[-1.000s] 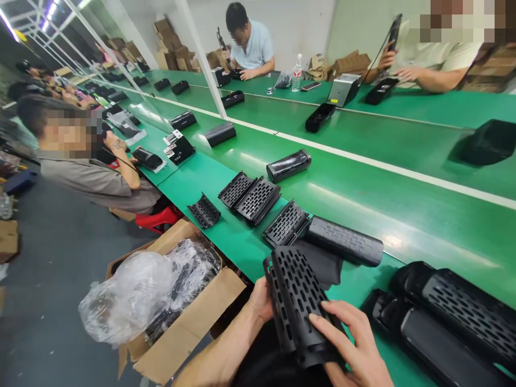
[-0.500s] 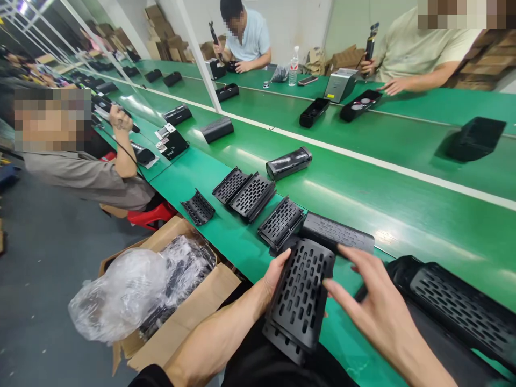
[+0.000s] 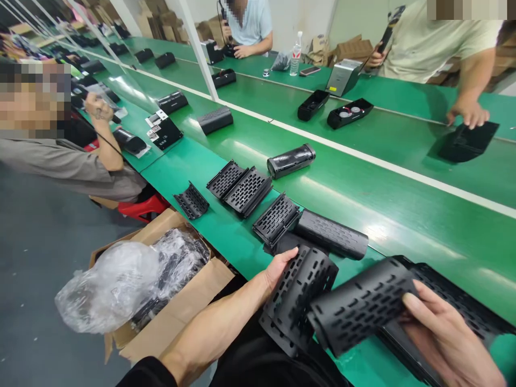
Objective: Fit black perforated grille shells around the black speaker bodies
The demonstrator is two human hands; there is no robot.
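Note:
My left hand (image 3: 277, 271) grips a small stack of black slotted curved covers (image 3: 296, 295) over my lap. Closed on the end of another black slotted cover (image 3: 358, 309), my right hand (image 3: 443, 328) holds it tilted, its left end overlapping the stack; whether they touch I cannot tell. Beyond them lies a long black housing (image 3: 334, 235) with a slotted face. More slotted covers (image 3: 276, 219) are piled on the green bench, beside a nested group (image 3: 246, 192) and a single cover (image 3: 192, 201). Black slotted parts (image 3: 455, 295) sit behind my right hand, partly hidden by it.
An open carton (image 3: 173, 322) with plastic-wrapped parts stands at the bench's left edge. On the green surface lie a glossy black cylinder (image 3: 291, 160) and several black housings. A co-worker (image 3: 72, 156) sits at left; two others work across, one touching a black housing (image 3: 470, 142).
My right hand has taken one slotted cover and moved it rightward, away from the stack in my left hand. Across the bench, a co-worker's hand has reached the black housing at far right.

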